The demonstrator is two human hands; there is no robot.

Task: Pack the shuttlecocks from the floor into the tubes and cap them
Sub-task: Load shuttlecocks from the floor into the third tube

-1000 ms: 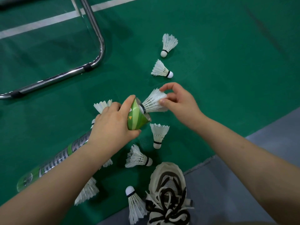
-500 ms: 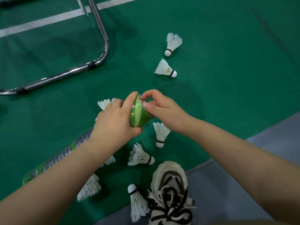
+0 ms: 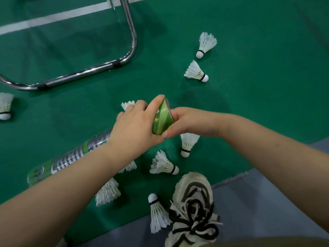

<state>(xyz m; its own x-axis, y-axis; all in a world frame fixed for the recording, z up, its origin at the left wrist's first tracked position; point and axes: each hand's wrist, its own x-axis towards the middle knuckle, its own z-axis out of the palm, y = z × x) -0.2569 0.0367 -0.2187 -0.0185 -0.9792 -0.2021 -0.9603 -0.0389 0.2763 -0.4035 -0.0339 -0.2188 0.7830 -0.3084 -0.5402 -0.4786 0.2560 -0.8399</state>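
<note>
Many shuttlecocks [image 3: 195,72] lie scattered on green floor [image 3: 258,90]

Far right: green floor [image 3: 267,113] lay bare, open passage.
Below centre: 2 shuttlecocks [image 3: 189,142] lay close together.
Near edge: shoe [image 3: 193,202] blocked the way.
Upper left: metal frame [image 3: 85,73] barred the floor.

A green court floor [image 3: 258,86] fills most of the view, crossed at the top left by a white painted line [image 3: 53,19]. A bent chrome tube frame [image 3: 85,72] with black sleeves [image 3: 116,64] rests on it at upper left. Grey flooring [image 3: 258,211] borders the green at lower right.
</note>
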